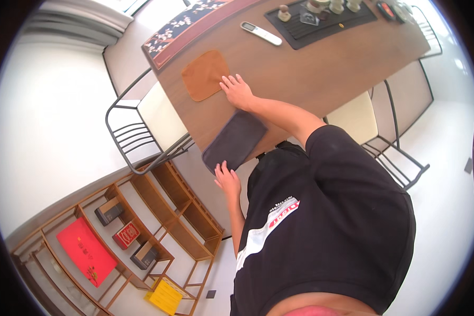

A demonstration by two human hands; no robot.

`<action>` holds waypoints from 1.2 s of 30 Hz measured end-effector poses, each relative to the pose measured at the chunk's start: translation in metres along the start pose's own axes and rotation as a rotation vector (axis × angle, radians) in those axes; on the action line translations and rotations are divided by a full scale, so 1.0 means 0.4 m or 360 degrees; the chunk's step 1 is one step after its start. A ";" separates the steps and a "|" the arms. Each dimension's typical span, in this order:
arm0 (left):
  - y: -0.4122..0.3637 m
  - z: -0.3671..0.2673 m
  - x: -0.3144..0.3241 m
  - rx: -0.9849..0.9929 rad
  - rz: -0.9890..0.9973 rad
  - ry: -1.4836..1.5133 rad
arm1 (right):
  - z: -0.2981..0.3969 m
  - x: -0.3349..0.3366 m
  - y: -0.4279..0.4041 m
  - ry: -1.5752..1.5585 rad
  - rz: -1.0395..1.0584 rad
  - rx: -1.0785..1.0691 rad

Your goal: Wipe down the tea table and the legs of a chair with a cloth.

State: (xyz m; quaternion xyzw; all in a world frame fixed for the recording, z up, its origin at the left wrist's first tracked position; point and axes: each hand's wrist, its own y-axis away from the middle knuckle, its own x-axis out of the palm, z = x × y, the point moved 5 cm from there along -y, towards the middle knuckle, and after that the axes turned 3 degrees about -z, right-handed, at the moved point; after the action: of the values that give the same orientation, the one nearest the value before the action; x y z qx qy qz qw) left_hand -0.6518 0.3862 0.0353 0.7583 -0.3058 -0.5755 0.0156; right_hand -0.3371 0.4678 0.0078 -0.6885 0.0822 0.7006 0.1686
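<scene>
A folded dark grey cloth (237, 140) hangs slightly over the near edge of the wooden table (300, 75). My left hand (228, 179) has its fingertips on the cloth's near left corner, fingers spread. Farther forward, my right hand (237, 91) reaches across the tabletop with fingers apart, its fingertips at the right edge of an orange-brown cloth (204, 75). That cloth lies spread out with rounded corners. Part of the dark cloth's far end is near my right wrist and forearm.
A white remote control (260, 33) lies beyond my right hand. Behind it sits a black tea tray (300, 33) with small cups. A floral runner (181, 25) covers the table's far left edge. Chairs (162, 110) flank the table; a wooden shelf (173, 221) stands at left.
</scene>
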 end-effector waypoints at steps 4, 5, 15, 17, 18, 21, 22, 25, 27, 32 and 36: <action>-0.070 -0.061 -0.045 0.0233 -0.0227 -0.0027 | -0.099 -0.035 0.166 -0.0124 -0.0053 0.0194; -0.080 -0.075 -0.051 0.0315 -0.0331 -0.0030 | -0.142 -0.042 0.229 -0.0150 -0.0088 0.0271; -0.100 -0.127 0.018 0.0228 -0.0129 -0.0330 | -0.752 -0.101 0.705 0.0071 0.0217 0.1488; -0.102 -0.133 0.014 0.0284 -0.0166 -0.0378 | -0.758 -0.101 0.725 -0.0008 0.0238 0.1465; -0.101 -0.134 0.006 0.0333 -0.0211 -0.0422 | -0.730 -0.139 0.700 0.0100 0.0186 0.1480; -0.129 -0.164 -0.001 0.0738 -0.0265 -0.0499 | -0.656 -0.173 0.635 -0.0002 0.0073 0.1416; -0.153 -0.164 0.001 0.0770 -0.0244 -0.0486 | -0.608 -0.179 0.605 -0.0142 0.0118 0.1349; -0.202 -0.192 0.036 0.1108 -0.0171 -0.0521 | -0.443 -0.180 0.616 -0.0367 -0.0153 0.1078; -0.214 -0.235 0.054 0.1241 -0.0350 -0.0732 | -0.384 -0.197 0.694 -0.0536 -0.0156 0.1176; -0.294 -0.501 0.126 0.1467 -0.0353 -0.0598 | -0.352 -0.210 1.021 -0.0417 0.0376 0.1792; -0.368 -0.727 0.206 0.1641 -0.0385 -0.0509 | -0.328 -0.183 1.255 -0.0389 0.0424 0.1978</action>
State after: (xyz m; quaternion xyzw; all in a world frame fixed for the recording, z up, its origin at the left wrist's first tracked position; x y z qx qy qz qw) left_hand -0.3173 0.3707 0.0070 0.6005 -0.4572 -0.4570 -0.4706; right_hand -0.3900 -0.0534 0.0166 -0.3618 0.5375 0.6106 0.4554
